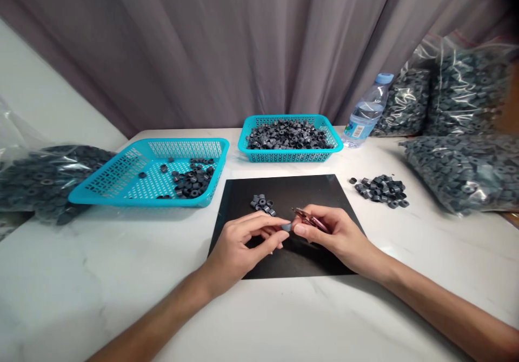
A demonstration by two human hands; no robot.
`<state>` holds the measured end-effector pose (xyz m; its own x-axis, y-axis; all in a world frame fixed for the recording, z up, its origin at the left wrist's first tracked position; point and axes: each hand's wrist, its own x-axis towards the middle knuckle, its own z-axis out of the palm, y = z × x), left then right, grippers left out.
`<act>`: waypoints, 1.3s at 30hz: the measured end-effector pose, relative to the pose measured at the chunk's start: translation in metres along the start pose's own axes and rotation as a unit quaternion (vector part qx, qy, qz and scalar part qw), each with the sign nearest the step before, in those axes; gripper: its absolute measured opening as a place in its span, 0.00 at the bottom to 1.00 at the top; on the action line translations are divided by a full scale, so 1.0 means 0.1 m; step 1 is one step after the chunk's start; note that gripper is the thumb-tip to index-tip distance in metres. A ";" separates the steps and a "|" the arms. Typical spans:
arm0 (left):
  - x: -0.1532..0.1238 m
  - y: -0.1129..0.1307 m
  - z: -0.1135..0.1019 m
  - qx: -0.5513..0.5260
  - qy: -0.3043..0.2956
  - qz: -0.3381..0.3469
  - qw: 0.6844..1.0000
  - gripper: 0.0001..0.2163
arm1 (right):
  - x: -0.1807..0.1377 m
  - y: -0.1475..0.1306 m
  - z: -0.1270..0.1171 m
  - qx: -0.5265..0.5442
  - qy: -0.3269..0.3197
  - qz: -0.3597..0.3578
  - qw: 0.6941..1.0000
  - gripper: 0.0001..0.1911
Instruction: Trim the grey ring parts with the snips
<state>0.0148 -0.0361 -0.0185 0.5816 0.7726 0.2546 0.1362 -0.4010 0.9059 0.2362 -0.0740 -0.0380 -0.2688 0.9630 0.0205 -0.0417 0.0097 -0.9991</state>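
Bare forearms (174, 310) are lying nearest the camera, slanting inward over a white table (121, 275). At far left, a clear bag (52, 173) of dark grey pieces is slumping beside a blue basket (133, 202), whose few rings (194, 182) are gathering mostly toward its right end. Next, the left hand (241, 246) is pinching one grey ring (286, 227) above a black mat (320, 189), thumb and forefinger closing on its outer wall, the other fingers curling loosely. That ring is looking light and stiff, probably plastic; it should not break easily, but its curved side could slip or roll, so a fingertip pinch across the outer wall is seeming the surest hold. Just behind, a small cluster (263, 203) is lying on the mat, and farther back a second blue basket (292, 158) is standing heaped with similar pieces. The right hand (338, 235) is gripping pink-handled pliers (311, 220), fingers folding around them; whether its fingertips are also touching the ring, I cannot tell. Farther right, a water bottle (367, 114) is standing, a loose pile (381, 190) is spreading, and a bulging bag (466, 173) is lying.
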 end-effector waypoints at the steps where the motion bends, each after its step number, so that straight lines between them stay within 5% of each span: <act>1: 0.00 0.00 0.00 0.000 0.000 -0.003 1.000 0.07 | 0.00 -0.01 0.00 0.001 0.005 -0.001 1.000 0.13; 6: 0.01 0.03 0.01 -0.001 -0.001 -0.017 1.000 0.07 | -0.03 -0.03 0.04 0.019 0.049 -0.008 0.999 0.13; 23: 0.03 0.07 -0.01 -0.040 -0.056 -0.066 0.995 0.11 | -0.04 -0.06 0.08 -0.019 0.042 -0.044 0.998 0.09; 39: 0.04 0.09 0.03 -0.172 -0.008 -0.160 0.972 0.07 | -0.06 -0.03 0.09 -0.014 0.040 -0.014 0.999 0.12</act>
<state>0.0206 -0.0382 -0.0109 0.5667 0.8216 -0.0617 0.0378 0.0488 0.9981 0.2297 -0.0824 -0.0353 -0.1896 0.9808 0.0464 -0.0213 0.0432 -0.9988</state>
